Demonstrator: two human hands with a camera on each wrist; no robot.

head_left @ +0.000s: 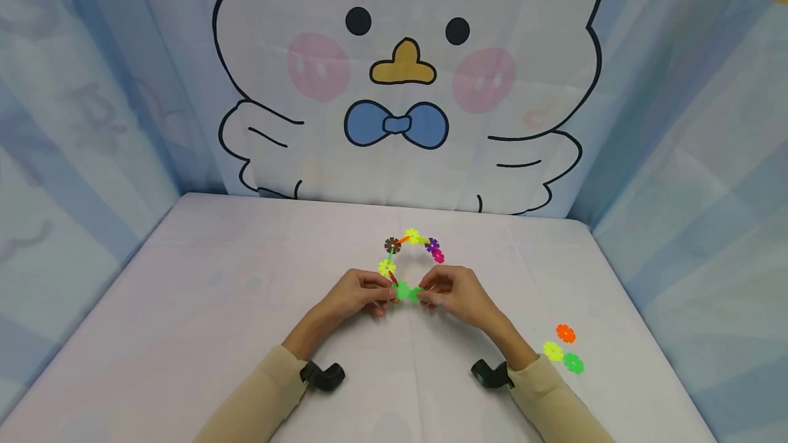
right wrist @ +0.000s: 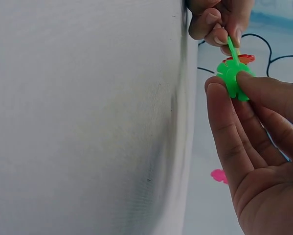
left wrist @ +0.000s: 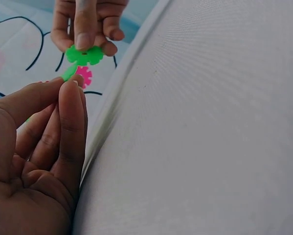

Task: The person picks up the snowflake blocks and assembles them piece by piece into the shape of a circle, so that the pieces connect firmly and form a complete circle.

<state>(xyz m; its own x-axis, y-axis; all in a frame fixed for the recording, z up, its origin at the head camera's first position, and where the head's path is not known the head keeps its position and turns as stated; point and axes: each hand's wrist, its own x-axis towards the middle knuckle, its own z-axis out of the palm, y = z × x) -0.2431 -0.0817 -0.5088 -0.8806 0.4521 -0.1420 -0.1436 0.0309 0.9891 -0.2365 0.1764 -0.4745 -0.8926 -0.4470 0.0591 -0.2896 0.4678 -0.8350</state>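
In the head view a curved chain of notched plastic snowflake discs [head_left: 412, 236], linked edge to edge, lies above the table between the two hands. My left hand [head_left: 357, 292] pinches a green disc [head_left: 402, 290] at the chain's near end. Between thumb and fingertips, my right hand [head_left: 460, 296] pinches another green disc [head_left: 415, 294]. The right wrist view shows this green disc [right wrist: 229, 76] meeting the left hand's disc at the edge, at an angle. How deep their slots interlock is hidden. A pink disc [head_left: 438, 256] forms the chain's other end.
Loose orange [head_left: 566, 333], yellow [head_left: 553, 351] and green discs [head_left: 574, 363] lie on the white table [head_left: 246, 292] beside the right forearm. A cloth with a cartoon figure [head_left: 400, 176] hangs behind the table, and further cloth hangs at both sides.
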